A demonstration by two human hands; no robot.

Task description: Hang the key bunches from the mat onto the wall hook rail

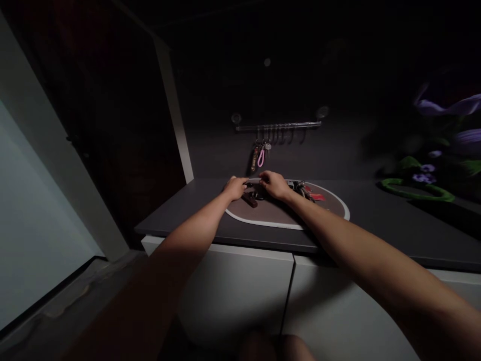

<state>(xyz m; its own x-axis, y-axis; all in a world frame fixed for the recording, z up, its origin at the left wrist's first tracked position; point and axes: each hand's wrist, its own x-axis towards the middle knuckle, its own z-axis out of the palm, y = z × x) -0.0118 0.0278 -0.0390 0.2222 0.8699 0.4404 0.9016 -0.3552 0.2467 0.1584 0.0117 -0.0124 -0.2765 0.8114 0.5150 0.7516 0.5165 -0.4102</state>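
An oval mat (259, 220) with a pale rim lies on the dark counter. Over its left end, my left hand (235, 188) has its fingers bent at a small black item (248, 184) too dim to name. Just below it, a dark brown strap-like fob (249, 200) rests by a metal ring (254, 194). My right hand (275, 184) is over the middle of the mat with curled fingers; whatever they pinch is hidden. To the right of that hand lie a bunch of keys (300, 186) and a red tag (317, 197).
A clear wall rail (278, 127) with several hooks hangs behind the mat. On it are a pink loop strap (261, 158), a dark lettered strap (254, 159) and a key (268, 147). Purple flowers (424, 173) with a green ring stand at right. White cabinet doors (240, 286) are below.
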